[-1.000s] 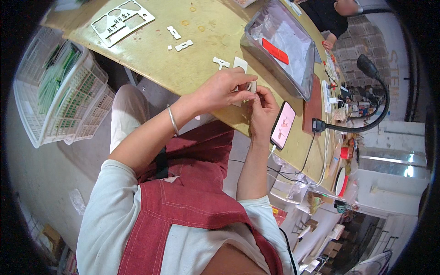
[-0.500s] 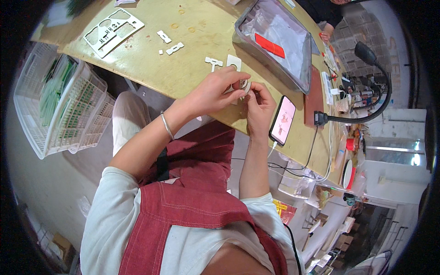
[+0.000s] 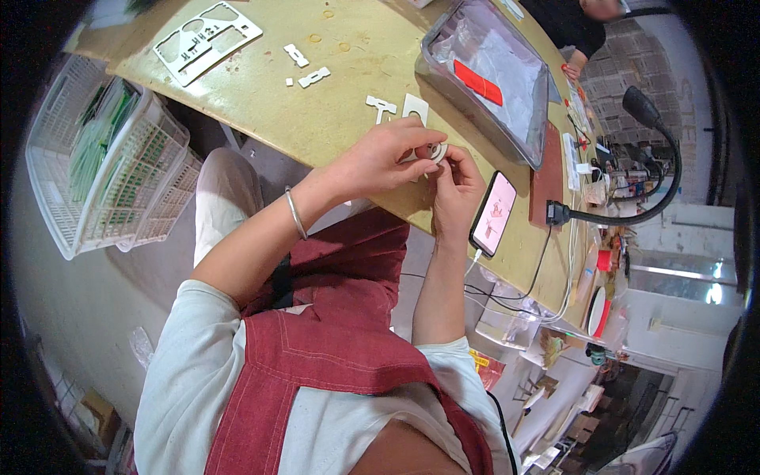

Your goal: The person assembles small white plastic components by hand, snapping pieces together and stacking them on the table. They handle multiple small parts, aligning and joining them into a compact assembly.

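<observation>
1. My left hand [image 3: 378,158] and my right hand [image 3: 455,190] met just over the near edge of the yellow-green table [image 3: 261,111], fingertips together.
2. Both were pinched on a small white round part [image 3: 438,152], held between them above the table edge; my left fingers curled over it from the top, my right thumb and fingers gripped it from below.
3. A thin bracelet [image 3: 295,212] sat on my left wrist.
4. Just beyond my hands, small white cut pieces [image 3: 396,105] lay on the table, and farther left a white punched-out sheet [image 3: 207,39].
5. A phone [image 3: 493,214] with a lit screen lay near my right hand.
6. A white plastic basket [image 3: 103,158] stood beside the table on my left.
</observation>
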`<state>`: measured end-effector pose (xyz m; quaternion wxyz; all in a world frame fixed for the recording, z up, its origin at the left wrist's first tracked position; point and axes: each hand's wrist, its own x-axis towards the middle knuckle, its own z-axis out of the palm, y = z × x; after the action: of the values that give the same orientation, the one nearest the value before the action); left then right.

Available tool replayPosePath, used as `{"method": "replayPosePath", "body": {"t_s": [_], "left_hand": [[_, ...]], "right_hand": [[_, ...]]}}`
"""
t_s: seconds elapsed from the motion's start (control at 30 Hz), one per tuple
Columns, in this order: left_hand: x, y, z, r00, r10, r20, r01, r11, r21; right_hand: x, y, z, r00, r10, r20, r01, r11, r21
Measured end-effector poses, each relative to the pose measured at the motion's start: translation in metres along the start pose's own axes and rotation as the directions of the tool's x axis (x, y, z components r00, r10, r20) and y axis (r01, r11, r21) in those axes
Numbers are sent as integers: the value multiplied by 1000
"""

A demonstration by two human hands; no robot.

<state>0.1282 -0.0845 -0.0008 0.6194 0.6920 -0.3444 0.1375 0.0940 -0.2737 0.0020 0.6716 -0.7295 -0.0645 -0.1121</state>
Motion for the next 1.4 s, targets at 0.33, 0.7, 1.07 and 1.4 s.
{"method": "replayPosePath", "body": {"t_s": [0.33,0.7,1.07,1.4], "left_hand": [[-3,-7,1,999,-13,-31,12,1000,-11],[-4,-2,-3,995,-47,-85,52,997,60],[-6,5,-4,995,-98,-21,100,984,147],[-6,8,-6,992,-103,-80,114,981,155]], "right_hand": [[1,-4,2,1000,-19,-4,19,999,-39],[1,-1,0,999,-52,-2,52,997,-52],[0,-5,3,1000,-3,-5,3,1000,-23],[-2,-11,6,1000,-12,4,12,1000,11]]}}
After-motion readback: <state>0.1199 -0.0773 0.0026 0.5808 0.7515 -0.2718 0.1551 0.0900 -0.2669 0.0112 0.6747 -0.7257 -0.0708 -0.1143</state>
